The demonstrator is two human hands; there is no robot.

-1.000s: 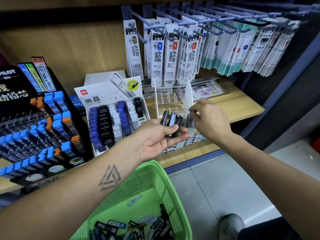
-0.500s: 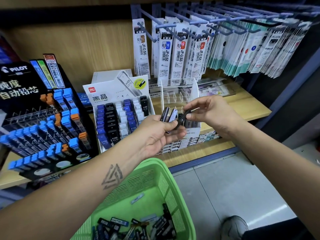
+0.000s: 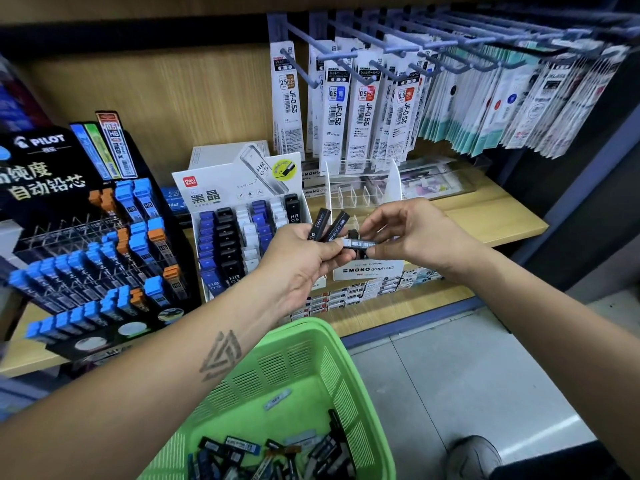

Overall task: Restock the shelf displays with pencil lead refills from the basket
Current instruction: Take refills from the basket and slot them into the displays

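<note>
- Half a second ago my right hand [image 3: 412,233] was just lifting one case clear of the fan; now that slim black lead-refill case with a barcode label [image 3: 360,243] lies level, bridging both hands.
- My right thumb and fingertips pinch its right end, the other fingers loosely curled.
- My left hand [image 3: 301,258] grips two more black lead-refill cases [image 3: 329,225], tilted up and right, its thumb touching the level case's left end.
- All this hangs in front of the clear acrylic divider rack [image 3: 360,195] on the wooden shelf [image 3: 485,216].
- The green plastic basket [image 3: 332,344] sits near, below my left forearm, loose refills in its bottom.
</note>
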